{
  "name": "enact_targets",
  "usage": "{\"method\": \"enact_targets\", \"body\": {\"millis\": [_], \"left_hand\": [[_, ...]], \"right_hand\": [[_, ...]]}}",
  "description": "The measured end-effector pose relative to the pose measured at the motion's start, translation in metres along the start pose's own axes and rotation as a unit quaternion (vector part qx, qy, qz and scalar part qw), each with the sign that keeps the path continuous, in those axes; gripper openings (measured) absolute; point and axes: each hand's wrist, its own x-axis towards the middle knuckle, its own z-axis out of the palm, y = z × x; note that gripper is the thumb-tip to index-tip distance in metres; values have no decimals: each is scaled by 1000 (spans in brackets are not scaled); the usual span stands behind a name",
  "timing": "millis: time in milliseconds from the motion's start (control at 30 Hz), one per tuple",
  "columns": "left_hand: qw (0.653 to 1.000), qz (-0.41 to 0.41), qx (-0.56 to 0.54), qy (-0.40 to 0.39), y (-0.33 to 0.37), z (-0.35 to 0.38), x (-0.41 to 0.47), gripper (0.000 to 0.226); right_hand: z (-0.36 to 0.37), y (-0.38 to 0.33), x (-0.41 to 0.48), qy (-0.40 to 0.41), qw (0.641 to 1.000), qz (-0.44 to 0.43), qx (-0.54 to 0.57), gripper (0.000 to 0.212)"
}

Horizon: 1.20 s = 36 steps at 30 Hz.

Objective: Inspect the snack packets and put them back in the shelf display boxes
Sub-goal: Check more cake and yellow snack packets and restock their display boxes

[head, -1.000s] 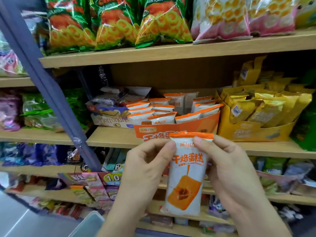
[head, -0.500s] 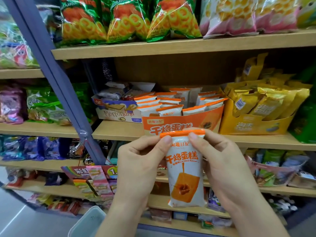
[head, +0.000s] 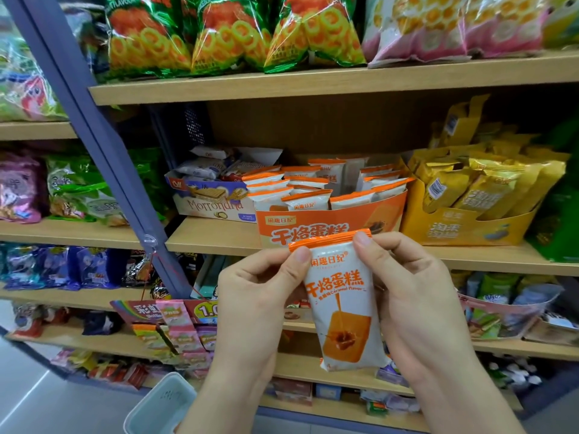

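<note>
the snack packet is held upright (long axis vertical), its top seam pinched by the fingers of the left hand and right hand. the orange display box lies just above and behind it, so an up-and-forward lift is expected.

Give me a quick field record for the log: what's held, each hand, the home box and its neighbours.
held item: orange-and-white cake packet, upright, front to camera
left hand: pinches the packet's top left corner
right hand: pinches the top right corner
home box: orange display box on the shelf behind, holding matching packets
neighbours: wafer box on its left, yellow box on its right
returned: not yet
</note>
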Motion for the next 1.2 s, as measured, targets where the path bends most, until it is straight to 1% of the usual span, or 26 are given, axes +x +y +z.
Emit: {"method": "enact_targets", "body": {"millis": [133, 233, 300, 433, 467, 533, 633, 700, 733, 833, 933, 1000, 1067, 1133, 1200], "left_hand": [[999, -5, 9, -36, 2, -3, 3, 27], [995, 31, 74, -67, 6, -3, 4, 24], [990, 63, 109, -62, 7, -1, 5, 17], [987, 112, 115, -23, 3, -2, 9, 6], [986, 117, 118, -15, 1, -3, 9, 6], [985, 111, 132, -21, 0, -4, 9, 6], [977, 100, 168, -85, -2, -8, 10, 11], [966, 104, 195, -133, -1, -9, 11, 12], [961, 114, 210, -142, 0, -8, 12, 15], [956, 155, 217, -124, 4, -5, 10, 12], [957, 188, 199, -97, 2, -5, 11, 7], [955, 203, 202, -78, 0, -5, 12, 8], [961, 196, 187, -52, -2, -4, 13, 7], [968, 188, 165, -18, -2, -4, 15, 4], [970, 186, 155, 5, 0, -5, 17, 3]], "right_hand": [[-3, 2, 1, 2, 999, -31, -32, 13], [-2, 5, -1, 2, 990, -87, -109, 13], [-1, 7, -1, -6, 980, -123, -154, 10], [-4, 8, 2, -63, 968, -145, -195, 8], [-5, 8, 2, -71, 960, -159, -220, 9], [-7, 10, 3, -72, 932, -206, -289, 11], [-11, 13, 5, -54, 886, -286, -361, 8], [-14, 13, 8, -57, 860, -323, -392, 10], [-16, 13, 9, -65, 850, -334, -402, 12], [-18, 12, 11, -82, 834, -354, -416, 19], [-18, 12, 14, -90, 813, -375, -437, 20], [-17, 13, 14, -100, 810, -376, -440, 22], [-18, 14, 14, -108, 808, -357, -457, 27], [-22, 13, 15, -101, 786, -341, -506, 33], [-25, 10, 15, -93, 761, -344, -542, 36]]}}
